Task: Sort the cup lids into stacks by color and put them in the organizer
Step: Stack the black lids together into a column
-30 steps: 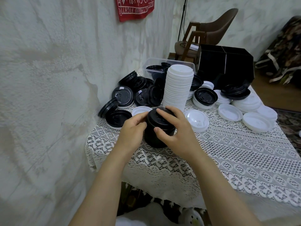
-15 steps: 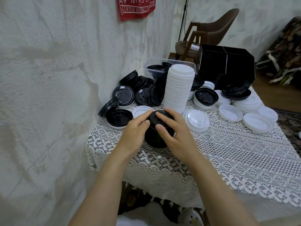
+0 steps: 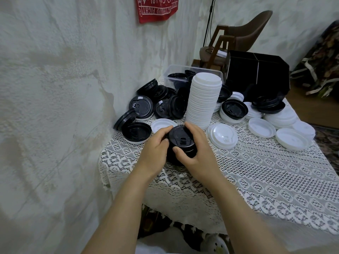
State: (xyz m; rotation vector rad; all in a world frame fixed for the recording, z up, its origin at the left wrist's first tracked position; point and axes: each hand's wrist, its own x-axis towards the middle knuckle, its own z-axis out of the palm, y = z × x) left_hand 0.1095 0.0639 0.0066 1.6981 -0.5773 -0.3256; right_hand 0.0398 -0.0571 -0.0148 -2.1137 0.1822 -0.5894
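A short stack of black lids (image 3: 180, 139) stands on the lace-covered table (image 3: 266, 171). My left hand (image 3: 156, 153) grips its left side and my right hand (image 3: 198, 154) wraps its right side, thumb on the front. Behind it rises a tall stack of white lids (image 3: 203, 99). Loose black lids (image 3: 146, 107) lie piled at the back left, and loose white lids (image 3: 291, 138) are spread at the right. A black organizer (image 3: 256, 74) stands at the back of the table.
A clear plastic tub (image 3: 172, 70) with black lids sits behind the pile by the rough wall (image 3: 55, 88). A white lid (image 3: 222, 135) lies just right of my hands. A black lid (image 3: 233, 109) rests on white ones. A brown chair (image 3: 238, 37) is beyond the table.
The black stack is shorter and pressed together under both hands. My right fingers have slid off the top, and the top lid's spout flap now shows.
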